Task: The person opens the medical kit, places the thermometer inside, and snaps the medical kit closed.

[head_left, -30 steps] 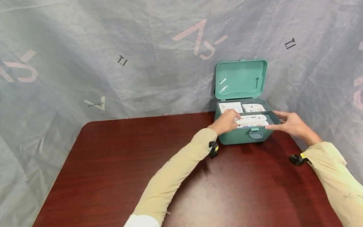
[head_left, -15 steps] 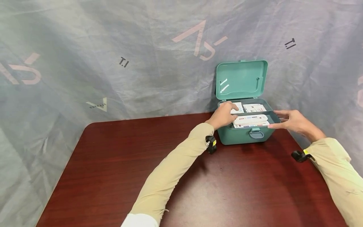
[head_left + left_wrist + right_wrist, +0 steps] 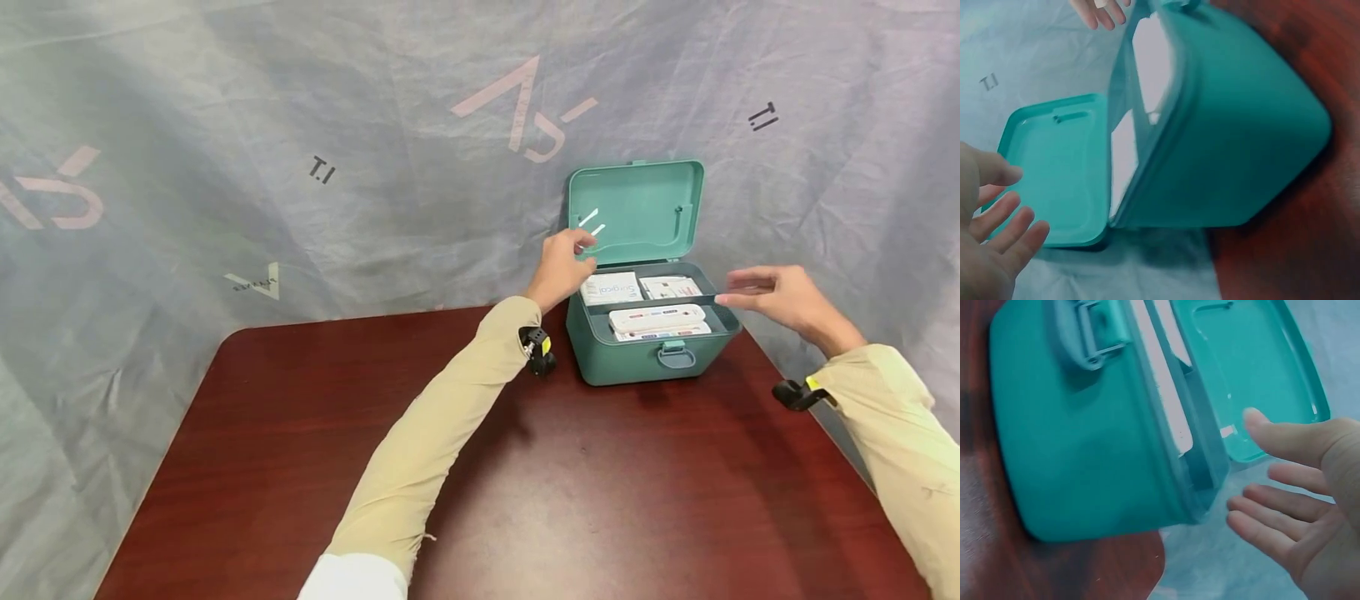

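A green storage box [image 3: 637,362] stands at the table's far right, its lid [image 3: 637,208] raised. White packs fill its compartments: one marked "Surgical" [image 3: 609,288] at back left, a smaller white pack [image 3: 670,287] beside it, and long rounded white packs [image 3: 657,318] in front. My left hand [image 3: 561,268] hovers at the box's left rear corner, near the lid; in the left wrist view its fingers [image 3: 1013,228] are spread and hold nothing. Just right of the rim, my right hand [image 3: 787,298] is apart from the box, fingers extended around nothing.
The dark red wooden table [image 3: 375,400] stretches to the left and front. A grey printed cloth [image 3: 390,167] hangs close behind the box and along both sides. The box's front carries a latch with a grey loop [image 3: 677,357].
My left hand has risen from the long front packs, over the "Surgical" pack, toward the lid's left side. My right hand has come off the box's right rim and lifted slightly.
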A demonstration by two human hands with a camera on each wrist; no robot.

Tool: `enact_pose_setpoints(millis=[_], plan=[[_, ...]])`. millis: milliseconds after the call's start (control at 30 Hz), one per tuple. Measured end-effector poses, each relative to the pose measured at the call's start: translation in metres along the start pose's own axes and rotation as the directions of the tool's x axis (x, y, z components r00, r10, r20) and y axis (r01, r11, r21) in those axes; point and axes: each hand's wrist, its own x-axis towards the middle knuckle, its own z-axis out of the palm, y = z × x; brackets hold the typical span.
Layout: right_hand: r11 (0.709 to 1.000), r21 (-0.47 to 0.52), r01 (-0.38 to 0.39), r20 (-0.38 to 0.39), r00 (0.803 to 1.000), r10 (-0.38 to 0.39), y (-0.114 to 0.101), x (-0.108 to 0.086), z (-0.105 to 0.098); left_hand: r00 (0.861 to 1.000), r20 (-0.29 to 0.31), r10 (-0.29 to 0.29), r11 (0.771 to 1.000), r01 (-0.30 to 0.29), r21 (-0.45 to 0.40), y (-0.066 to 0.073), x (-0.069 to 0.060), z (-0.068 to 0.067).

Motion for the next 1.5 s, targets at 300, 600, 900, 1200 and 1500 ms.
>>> enact_pose_setpoints(millis=[300,600,900,1200,1500], plan=[[0.954,0.294,0.060,-0.203,0.979,0.001,-0.024,0.022,-0.015,0.989,-0.139,-0.042,0.998,0.036,-0.042,-0.005,0.015,-0.025],[0.915,0.395,0.083,-0.308,0.950,0.047,-0.042,0.043,-0.020,0.960,-0.266,-0.089,0.989,0.053,-0.141,-0.014,0.020,-0.043],[0.951,0.310,0.024,-0.344,0.935,0.088,-0.055,0.064,-0.016,0.973,-0.195,-0.126,0.976,0.087,-0.198,-0.012,0.020,-0.045],[0.943,0.329,-0.047,-0.198,0.973,0.118,-0.081,0.087,-0.019,0.976,-0.003,-0.218,0.961,0.214,-0.174,-0.001,0.023,-0.039],[0.907,0.420,-0.042,-0.193,0.972,0.135,-0.090,0.088,-0.029,0.979,0.020,-0.202,0.959,0.202,-0.200,0.008,0.027,-0.040]])
